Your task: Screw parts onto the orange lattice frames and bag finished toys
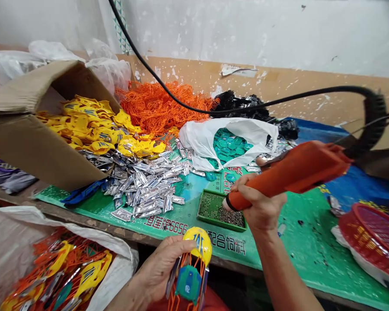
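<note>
My right hand [257, 203] is wrapped round an orange electric screwdriver [294, 170], whose tip hangs over a small green tray of tiny screws [220, 210]. A black cable [188, 106] runs from the tool up across the bench. Low at the front edge, my left hand [160, 270] grips a half-built toy [191, 270] with a yellow top, a teal piece and an orange frame.
An open cardboard box [29, 142] spills yellow parts [97, 129] at the left. Silver metal pieces [145, 185], orange frames [162, 106], a white bag of teal parts [228, 144] and black parts [243, 103] lie behind. A red basket [372, 237] sits right; a bag of assembled toys [61, 276] lower left.
</note>
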Available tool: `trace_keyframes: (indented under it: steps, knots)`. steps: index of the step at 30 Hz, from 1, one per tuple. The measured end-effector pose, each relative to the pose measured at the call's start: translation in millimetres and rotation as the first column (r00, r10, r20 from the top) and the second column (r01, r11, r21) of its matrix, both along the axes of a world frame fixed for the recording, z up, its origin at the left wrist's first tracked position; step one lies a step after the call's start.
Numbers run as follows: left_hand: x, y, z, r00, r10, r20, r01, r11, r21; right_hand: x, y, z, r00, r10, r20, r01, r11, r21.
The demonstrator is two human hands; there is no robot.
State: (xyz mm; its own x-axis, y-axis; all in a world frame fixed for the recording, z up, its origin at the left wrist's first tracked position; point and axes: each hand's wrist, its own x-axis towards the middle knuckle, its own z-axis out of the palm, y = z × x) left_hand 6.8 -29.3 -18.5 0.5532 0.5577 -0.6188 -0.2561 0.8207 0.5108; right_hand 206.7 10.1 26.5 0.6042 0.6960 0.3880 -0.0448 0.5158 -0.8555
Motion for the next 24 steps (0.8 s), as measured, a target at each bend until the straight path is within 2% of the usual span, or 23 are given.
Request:
trace_keyframes:
  steps: [6,10,17,24]
  knots:
    - [1.5,0.8,-2.3,0.998,-0.054,-0.039,0.054,0.999,0.007,1.2,5.6,-15.8,0.997,0.005,0.081,-0.001,0.999,-0.04]
    - [1.0,1.4,-2.2,0.998,-0.064,-0.022,0.065,0.997,0.035,-1.2,6.0,-18.2,0.998,0.037,0.049,-0.034,0.997,-0.064]
    - [2.5,4.4,8.0,0.999,-0.036,-0.035,0.037,0.999,0.027,-1.1,8.5,-20.6,0.999,0.029,0.023,-0.027,0.996,-0.08]
    - [-0.5,4.3,0.9,0.999,-0.025,-0.03,0.027,0.998,0.057,-2.3,7.8,-23.8,0.999,0.038,0.037,-0.035,0.996,-0.086]
